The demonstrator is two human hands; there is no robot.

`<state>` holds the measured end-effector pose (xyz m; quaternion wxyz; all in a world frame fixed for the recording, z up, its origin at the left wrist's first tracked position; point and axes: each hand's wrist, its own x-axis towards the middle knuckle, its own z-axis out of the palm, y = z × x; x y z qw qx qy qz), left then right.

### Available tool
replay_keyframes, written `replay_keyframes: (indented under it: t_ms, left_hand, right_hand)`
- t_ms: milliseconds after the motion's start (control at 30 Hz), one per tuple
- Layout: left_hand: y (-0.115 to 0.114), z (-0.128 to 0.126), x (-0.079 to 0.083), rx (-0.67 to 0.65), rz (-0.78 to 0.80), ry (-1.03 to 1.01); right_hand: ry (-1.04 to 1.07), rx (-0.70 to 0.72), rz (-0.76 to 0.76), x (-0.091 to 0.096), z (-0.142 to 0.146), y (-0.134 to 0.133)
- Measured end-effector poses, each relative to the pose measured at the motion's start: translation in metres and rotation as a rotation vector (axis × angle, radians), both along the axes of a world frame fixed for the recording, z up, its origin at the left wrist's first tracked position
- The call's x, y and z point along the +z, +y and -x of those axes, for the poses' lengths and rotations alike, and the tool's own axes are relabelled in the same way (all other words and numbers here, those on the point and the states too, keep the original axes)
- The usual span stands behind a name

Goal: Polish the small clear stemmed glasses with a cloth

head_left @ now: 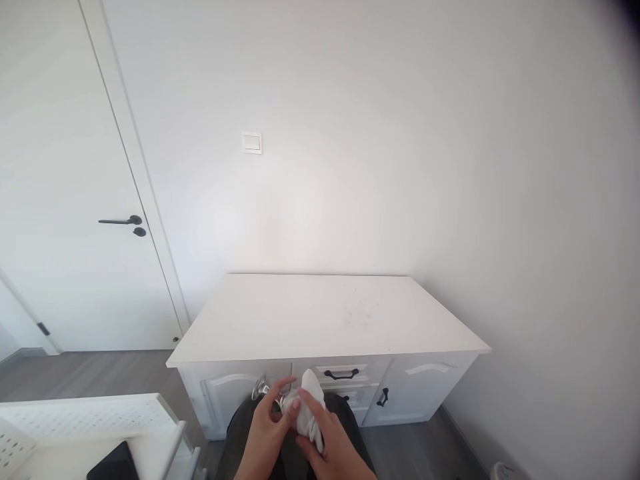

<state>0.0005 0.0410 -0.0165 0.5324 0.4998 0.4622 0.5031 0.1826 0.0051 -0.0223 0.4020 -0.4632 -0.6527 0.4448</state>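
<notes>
At the bottom centre both my hands meet over my dark-clothed lap. My right hand (327,443) is closed round a crumpled white cloth (310,403), its fingers pressed on the fabric. My left hand (265,433) pinches a small shiny metal object (261,388) beside the cloth; its shape is too small to make out. The cloth touches that metal object. Just beyond my hands stands a white cabinet (320,313) with a bare top.
The cabinet front has a drawer with a black handle (341,375) and a door with a black knob (383,398). A white door with a black lever (123,221) is on the left. A light switch (252,142) is on the wall. A white perforated rack (90,417) sits at the lower left.
</notes>
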Motion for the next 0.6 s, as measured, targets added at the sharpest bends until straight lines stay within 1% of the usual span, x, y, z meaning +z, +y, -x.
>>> replay_keyframes:
  t_ms: [33, 100, 167, 233, 267, 300, 367, 400, 433, 467, 533, 600]
  left_hand:
    - [0.001, 0.0, -0.002, 0.041, 0.001, 0.042]
    - [0.002, 0.001, -0.003, 0.068, -0.012, 0.113]
    - [0.002, 0.005, 0.0, -0.007, -0.031, 0.155]
    - [0.0, 0.013, 0.005, -0.127, -0.051, 0.202]
    - [-0.002, 0.017, 0.009, -0.153, -0.072, 0.248]
    - [-0.003, 0.023, 0.012, -0.141, -0.108, 0.312]
    - [-0.004, 0.033, 0.018, -0.019, -0.238, 0.472]
    - [-0.003, 0.038, 0.019, 0.056, -0.32, 0.551]
    - [-0.002, 0.042, 0.019, 0.102, -0.395, 0.613]
    - [-0.001, 0.045, 0.018, 0.109, -0.451, 0.647]
    - [0.001, 0.045, 0.013, 0.054, -0.471, 0.636]
    - [0.0, 0.039, 0.007, 0.036, -0.424, 0.538]
  right_hand:
    - [-0.002, -0.044, -0.017, -0.006, 0.004, 0.001]
    - [0.104, -0.172, -0.041, -0.015, 0.013, 0.004]
    - [0.35, -0.308, -0.01, -0.017, 0.02, 0.011]
    - [0.652, -0.42, 0.098, -0.014, 0.021, 0.02]
    - [0.768, -0.478, 0.157, -0.011, 0.019, 0.025]
    - [0.837, -0.537, 0.206, -0.008, 0.016, 0.028]
    - [0.871, -0.609, 0.262, -0.001, 0.009, 0.03]
    - [0.875, -0.603, 0.279, 0.003, 0.007, 0.03]
    - [0.892, -0.563, 0.303, 0.006, 0.007, 0.028]
    - [0.927, -0.5, 0.332, 0.01, 0.009, 0.026]
    - [1.013, -0.375, 0.38, 0.016, 0.016, 0.022]
    - [1.066, -0.301, 0.398, 0.02, 0.027, 0.019]
